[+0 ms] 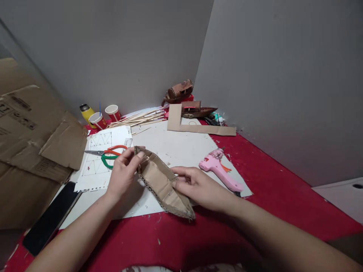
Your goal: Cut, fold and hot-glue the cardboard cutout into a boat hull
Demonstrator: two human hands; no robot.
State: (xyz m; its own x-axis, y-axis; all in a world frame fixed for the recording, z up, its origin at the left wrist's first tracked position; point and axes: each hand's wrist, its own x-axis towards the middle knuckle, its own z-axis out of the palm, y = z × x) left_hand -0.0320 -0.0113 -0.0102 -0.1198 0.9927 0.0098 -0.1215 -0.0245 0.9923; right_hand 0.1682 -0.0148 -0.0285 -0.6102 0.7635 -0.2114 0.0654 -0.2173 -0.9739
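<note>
Between my hands is a small cardboard boat (159,179), a pointed hull with low walls and an inside floor. My left hand (124,172) pinches its far end, thumb inside the wall and fingers behind it. With the thumb inside and the fingers outside, my right hand (194,185) grips the right-hand wall nearer the other tip. The hull is tilted, its near tip pointing down to the right above the table edge. Scissors (109,154) with orange and green handles lie left of my left hand. A pink glue gun (221,170) rests beyond my right forearm.
A white board (154,139) lies on the red tablecloth (272,177), with a sketched sheet (113,134), wooden sticks (138,118) and an L-shaped cardboard piece (174,119). Behind stand paper cups (98,121), a yellow bottle (87,113) and brown model boats (180,91). At left are cardboard (34,132) and a phone (52,217).
</note>
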